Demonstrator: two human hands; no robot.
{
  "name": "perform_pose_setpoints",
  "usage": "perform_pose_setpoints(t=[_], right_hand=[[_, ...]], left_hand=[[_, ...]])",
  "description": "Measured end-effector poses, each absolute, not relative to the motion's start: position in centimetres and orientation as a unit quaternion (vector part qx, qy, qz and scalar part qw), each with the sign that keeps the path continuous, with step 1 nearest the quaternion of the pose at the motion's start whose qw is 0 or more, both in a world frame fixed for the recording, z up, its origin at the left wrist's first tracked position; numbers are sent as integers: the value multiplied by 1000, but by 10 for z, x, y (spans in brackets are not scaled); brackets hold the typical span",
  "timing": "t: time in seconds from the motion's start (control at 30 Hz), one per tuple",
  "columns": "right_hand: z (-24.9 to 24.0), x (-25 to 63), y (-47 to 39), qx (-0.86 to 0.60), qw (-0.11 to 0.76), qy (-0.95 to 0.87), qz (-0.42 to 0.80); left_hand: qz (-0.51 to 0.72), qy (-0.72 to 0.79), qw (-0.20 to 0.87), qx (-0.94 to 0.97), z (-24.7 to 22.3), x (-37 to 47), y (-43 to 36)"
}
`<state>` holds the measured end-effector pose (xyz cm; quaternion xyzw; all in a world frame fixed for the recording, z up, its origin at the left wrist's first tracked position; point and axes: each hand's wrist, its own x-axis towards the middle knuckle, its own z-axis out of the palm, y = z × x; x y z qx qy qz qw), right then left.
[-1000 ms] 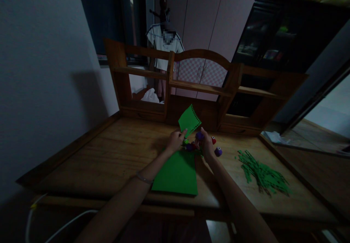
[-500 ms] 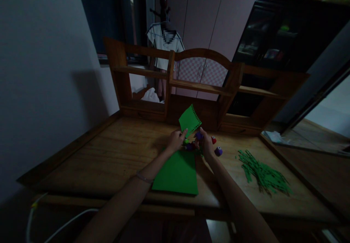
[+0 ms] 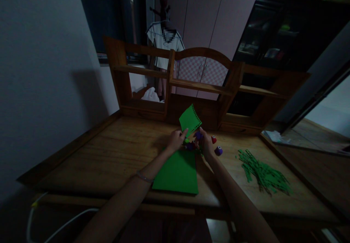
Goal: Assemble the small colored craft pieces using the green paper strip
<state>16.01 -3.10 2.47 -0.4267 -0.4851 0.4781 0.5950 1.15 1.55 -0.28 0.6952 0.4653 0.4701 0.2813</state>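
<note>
Between thumb and fingers, my left hand (image 3: pixel 177 139) pinches a green sheet of paper (image 3: pixel 189 119), held up at a tilt. A row of small cut-outs runs along its right and lower right edges. My right hand (image 3: pixel 207 144) is closed around a small purple paper punch (image 3: pixel 198 135), close to the sheet's lower right corner; my fingers partly cover it. Beneath and between the hands lie several small coloured punches (image 3: pixel 190 146), partly hidden. A red punch (image 3: pixel 213 139) and another purple punch (image 3: pixel 218 151) rest just right of my right hand.
A stack of green paper (image 3: pixel 176 173) lies on the wooden desk (image 3: pixel 109 155) near its front edge. To the right is a pile of cut green strips (image 3: pixel 264 173). A wooden shelf unit (image 3: pixel 202 86) stands along the back. A white cable (image 3: pixel 71 221) hangs at the lower left.
</note>
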Motion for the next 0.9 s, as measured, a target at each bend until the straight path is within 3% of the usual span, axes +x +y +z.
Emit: perform_pose_setpoints(t=[0.9], right_hand=[[27,159,-35,-437,593,-494,462]], left_hand=[[471,469,296,686,1,12,11]])
